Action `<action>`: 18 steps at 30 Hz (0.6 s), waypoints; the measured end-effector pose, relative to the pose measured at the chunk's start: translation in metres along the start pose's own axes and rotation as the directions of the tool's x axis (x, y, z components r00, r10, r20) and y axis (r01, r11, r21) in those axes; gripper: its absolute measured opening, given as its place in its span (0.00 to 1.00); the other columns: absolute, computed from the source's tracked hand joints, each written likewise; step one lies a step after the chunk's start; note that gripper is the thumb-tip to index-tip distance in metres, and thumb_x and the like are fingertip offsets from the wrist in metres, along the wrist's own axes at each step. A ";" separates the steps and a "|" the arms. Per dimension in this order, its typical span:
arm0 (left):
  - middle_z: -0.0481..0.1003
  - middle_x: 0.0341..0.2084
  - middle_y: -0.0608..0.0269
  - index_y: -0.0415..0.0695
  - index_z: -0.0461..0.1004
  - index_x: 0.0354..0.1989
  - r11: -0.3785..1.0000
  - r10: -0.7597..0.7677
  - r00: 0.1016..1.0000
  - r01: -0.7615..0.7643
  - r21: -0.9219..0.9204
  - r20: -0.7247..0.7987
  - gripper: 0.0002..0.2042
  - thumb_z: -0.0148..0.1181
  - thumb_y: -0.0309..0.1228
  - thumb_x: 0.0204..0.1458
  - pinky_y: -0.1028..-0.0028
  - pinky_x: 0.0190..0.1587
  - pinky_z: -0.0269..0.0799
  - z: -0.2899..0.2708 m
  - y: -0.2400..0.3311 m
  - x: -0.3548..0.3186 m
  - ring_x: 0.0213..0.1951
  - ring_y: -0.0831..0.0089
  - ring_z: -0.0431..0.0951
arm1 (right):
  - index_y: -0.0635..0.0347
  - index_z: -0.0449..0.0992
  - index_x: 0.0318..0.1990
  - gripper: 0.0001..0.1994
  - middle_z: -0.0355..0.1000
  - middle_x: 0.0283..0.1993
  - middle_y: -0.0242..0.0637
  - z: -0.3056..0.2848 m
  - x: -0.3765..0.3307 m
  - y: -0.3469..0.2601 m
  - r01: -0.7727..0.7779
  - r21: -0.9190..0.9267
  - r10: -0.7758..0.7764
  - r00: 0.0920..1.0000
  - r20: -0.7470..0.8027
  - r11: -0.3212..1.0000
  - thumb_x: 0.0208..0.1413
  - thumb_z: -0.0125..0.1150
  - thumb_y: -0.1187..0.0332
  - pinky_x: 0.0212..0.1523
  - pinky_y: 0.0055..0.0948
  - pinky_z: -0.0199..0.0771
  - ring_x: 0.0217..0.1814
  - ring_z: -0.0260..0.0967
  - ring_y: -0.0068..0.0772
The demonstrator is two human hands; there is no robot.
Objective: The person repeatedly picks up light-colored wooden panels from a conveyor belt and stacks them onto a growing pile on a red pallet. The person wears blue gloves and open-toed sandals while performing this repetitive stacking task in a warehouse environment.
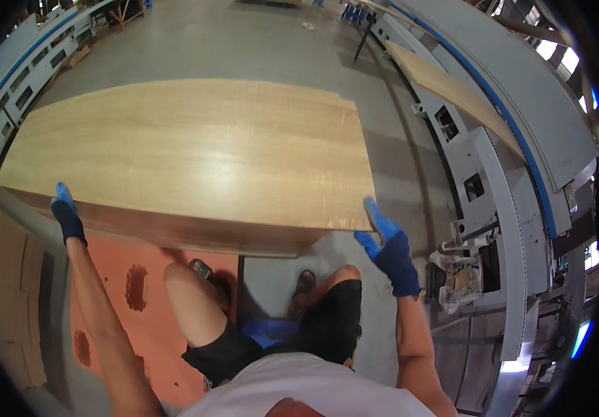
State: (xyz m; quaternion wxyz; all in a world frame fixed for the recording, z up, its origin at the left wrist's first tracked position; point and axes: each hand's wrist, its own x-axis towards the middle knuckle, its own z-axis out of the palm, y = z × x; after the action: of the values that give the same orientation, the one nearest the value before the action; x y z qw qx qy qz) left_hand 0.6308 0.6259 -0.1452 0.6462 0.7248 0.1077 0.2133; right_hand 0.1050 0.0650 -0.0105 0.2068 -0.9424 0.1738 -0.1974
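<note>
A wide light wood-grain panel (pixel 195 149) lies flat on top of a stack of boards in front of me. A small step shows at its far right corner. Both my hands wear blue-coated gloves with dark cuffs. My left hand (pixel 67 208) is at the near edge toward the left end, one blue digit up over the edge and the other fingers hidden. At the near right corner is my right hand (pixel 391 250), thumb and fingers spread apart around the corner, thumb by the front edge and fingers along the right side.
Long grey machine (pixel 477 149) with a blue strip runs along the right, a narrow board (pixel 456 97) lying on it. Another machine (pixel 32 66) stands far left. Cardboard (pixel 7 285) is at my left, beside an orange slab (pixel 115 299) near my legs. A plastic-wrapped bundle (pixel 459 281) sits right.
</note>
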 end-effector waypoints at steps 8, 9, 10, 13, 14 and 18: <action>0.70 0.23 0.60 0.29 0.73 0.31 0.898 0.041 0.999 -0.052 0.437 0.036 0.31 0.48 0.55 0.56 0.66 0.33 0.62 0.010 0.010 0.015 0.26 0.70 0.64 | 0.53 0.63 0.63 0.33 0.73 0.40 0.51 0.006 0.027 0.014 0.099 -0.077 -0.099 0.995 0.009 0.992 0.48 0.67 0.62 0.40 0.39 0.72 0.40 0.72 0.53; 0.66 0.17 0.62 0.32 0.72 0.25 0.890 0.101 0.995 -0.101 0.445 0.023 0.31 0.48 0.56 0.55 0.66 0.26 0.59 0.009 0.009 0.019 0.21 0.71 0.61 | 0.55 0.63 0.63 0.33 0.72 0.43 0.52 0.006 0.030 0.013 0.083 -0.080 -0.080 0.996 0.037 0.993 0.48 0.67 0.63 0.41 0.38 0.72 0.42 0.72 0.52; 0.62 0.11 0.64 0.34 0.71 0.19 0.879 0.160 0.987 -0.149 0.452 0.013 0.32 0.48 0.57 0.55 0.67 0.20 0.55 0.009 0.008 0.023 0.16 0.72 0.58 | 0.58 0.62 0.63 0.33 0.72 0.46 0.53 0.004 0.032 0.012 0.064 -0.085 -0.059 0.996 0.065 0.994 0.48 0.66 0.64 0.43 0.37 0.72 0.44 0.72 0.52; 0.69 0.13 0.56 0.30 0.74 0.24 0.800 0.236 0.971 -0.164 0.578 -0.050 0.33 0.47 0.57 0.55 0.63 0.22 0.61 0.006 0.007 0.039 0.18 0.67 0.67 | 0.61 0.61 0.63 0.34 0.71 0.48 0.55 0.006 0.040 0.012 0.091 -0.107 -0.082 0.993 0.086 0.990 0.48 0.66 0.65 0.44 0.37 0.72 0.45 0.72 0.52; 0.71 0.14 0.53 0.30 0.75 0.24 0.745 0.290 0.955 -0.188 0.640 -0.057 0.33 0.47 0.57 0.55 0.62 0.23 0.62 0.007 0.006 0.043 0.18 0.65 0.70 | 0.62 0.61 0.63 0.34 0.71 0.47 0.55 0.007 0.042 0.013 0.112 -0.116 -0.103 0.991 0.082 0.987 0.48 0.66 0.65 0.44 0.38 0.72 0.45 0.72 0.53; 0.76 0.25 0.36 0.28 0.76 0.28 0.733 0.085 0.994 -0.013 0.680 -0.073 0.34 0.44 0.56 0.55 0.54 0.35 0.67 -0.002 0.005 0.065 0.31 0.45 0.77 | 0.61 0.60 0.63 0.34 0.72 0.43 0.53 0.012 0.046 0.012 0.108 -0.171 -0.092 0.991 0.098 0.979 0.49 0.65 0.64 0.43 0.39 0.71 0.43 0.71 0.53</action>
State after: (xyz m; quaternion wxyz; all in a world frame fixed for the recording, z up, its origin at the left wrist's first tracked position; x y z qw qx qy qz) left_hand 0.6864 0.6549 -0.1287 0.3256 0.9015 0.1908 0.2120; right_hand 0.1469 0.0394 -0.0123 0.1201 -0.9724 0.1336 -0.1487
